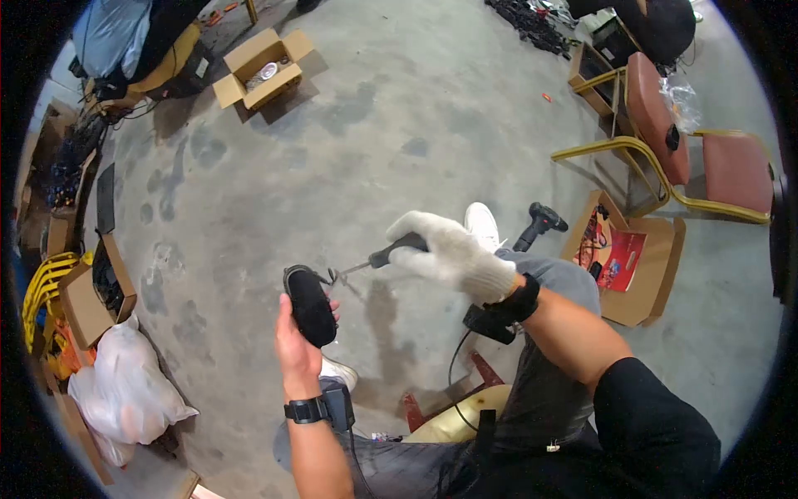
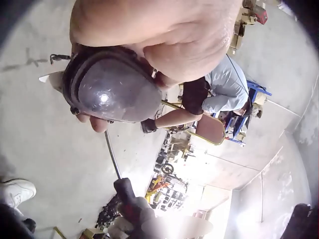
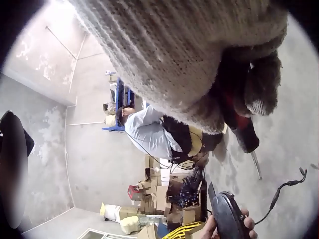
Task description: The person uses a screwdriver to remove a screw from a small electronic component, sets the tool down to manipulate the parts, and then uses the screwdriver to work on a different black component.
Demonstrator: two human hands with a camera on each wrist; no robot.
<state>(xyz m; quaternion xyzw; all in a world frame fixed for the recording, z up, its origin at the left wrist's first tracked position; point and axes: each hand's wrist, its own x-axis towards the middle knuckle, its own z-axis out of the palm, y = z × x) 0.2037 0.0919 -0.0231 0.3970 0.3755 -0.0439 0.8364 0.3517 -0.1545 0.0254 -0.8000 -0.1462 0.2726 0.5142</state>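
A dark oval device point(image 1: 311, 309) with a short cable lies in the bare left hand point(image 1: 299, 349), whose fingers curl round its edges. In the left wrist view its smooth rounded face point(image 2: 117, 92) shows below the palm. The right hand point(image 1: 453, 254), in a white knitted glove, grips a screwdriver point(image 1: 381, 258) by its dark handle, the shaft pointing left toward the device's cable. In the right wrist view the screwdriver handle point(image 3: 241, 129) is black and red, and the device point(image 3: 230, 216) shows below it. Whether the tip touches the cable I cannot tell.
An open cardboard box point(image 1: 274, 79) stands on the floor ahead. At right are a cordless drill point(image 1: 542, 223), a flat open box point(image 1: 644, 283) and chairs point(image 1: 736, 173). White plastic bags point(image 1: 133, 387) and boxes line the left. Another person point(image 2: 227, 87) is in the background.
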